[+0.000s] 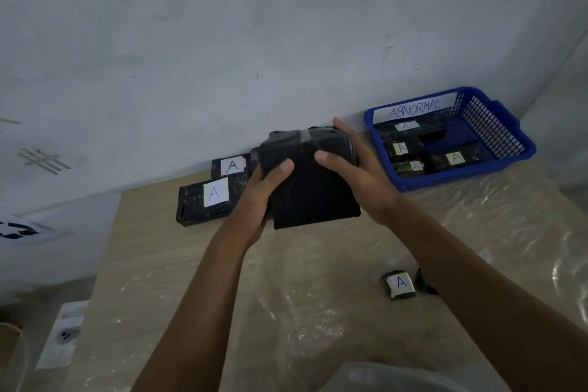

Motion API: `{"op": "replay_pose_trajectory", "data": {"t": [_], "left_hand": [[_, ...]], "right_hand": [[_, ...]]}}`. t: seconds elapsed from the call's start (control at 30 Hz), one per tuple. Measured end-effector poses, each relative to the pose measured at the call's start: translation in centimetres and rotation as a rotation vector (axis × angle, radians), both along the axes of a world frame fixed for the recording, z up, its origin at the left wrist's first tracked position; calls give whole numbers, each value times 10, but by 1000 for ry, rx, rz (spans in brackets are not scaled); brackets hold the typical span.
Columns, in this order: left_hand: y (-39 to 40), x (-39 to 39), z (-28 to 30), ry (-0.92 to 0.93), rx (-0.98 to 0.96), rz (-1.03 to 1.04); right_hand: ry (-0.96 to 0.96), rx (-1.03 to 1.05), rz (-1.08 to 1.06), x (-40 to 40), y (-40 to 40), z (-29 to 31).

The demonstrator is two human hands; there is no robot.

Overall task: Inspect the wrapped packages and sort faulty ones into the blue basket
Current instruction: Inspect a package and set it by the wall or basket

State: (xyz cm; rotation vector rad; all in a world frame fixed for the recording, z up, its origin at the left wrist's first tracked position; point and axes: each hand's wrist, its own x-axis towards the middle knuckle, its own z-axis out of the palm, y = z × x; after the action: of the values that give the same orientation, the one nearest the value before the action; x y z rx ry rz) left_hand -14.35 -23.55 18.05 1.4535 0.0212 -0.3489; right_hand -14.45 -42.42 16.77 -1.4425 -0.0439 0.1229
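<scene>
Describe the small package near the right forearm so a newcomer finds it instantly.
Start at the blue basket on the table's far right, then come toward the camera. The small package lies alone beside the right forearm, black-wrapped with a white "A" label, much smaller than the others.

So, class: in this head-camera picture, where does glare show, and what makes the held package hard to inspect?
Head view: glare streaks the clear plastic sheet over the table; dim, bluish light leaves the black package gripped by the left hand and right hand almost featureless; the wide lens bends the wall and blue basket.
</scene>
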Motion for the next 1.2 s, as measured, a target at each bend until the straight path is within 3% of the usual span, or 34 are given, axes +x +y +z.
{"op": "replay_pose_trajectory", "data": {"t": [0.23,0.47,0.73,1.07,1.2], "left_hand": [[-4,2,3,24,-68,44],[-3,-1,-4,46,-54,-25],[-1,2,1,118,-124,-42],[-4,4,-5,31,39,-18],[2,-3,-12,-129,159,-114]], "right_hand": [[37,87,73,-4,-2,-7],[50,154,3,0,-3,-8],[2,121,46,-3,-3,-17],[-29,80,51,-11,0,-18],[93,113,29,-11,1,-11]]}}
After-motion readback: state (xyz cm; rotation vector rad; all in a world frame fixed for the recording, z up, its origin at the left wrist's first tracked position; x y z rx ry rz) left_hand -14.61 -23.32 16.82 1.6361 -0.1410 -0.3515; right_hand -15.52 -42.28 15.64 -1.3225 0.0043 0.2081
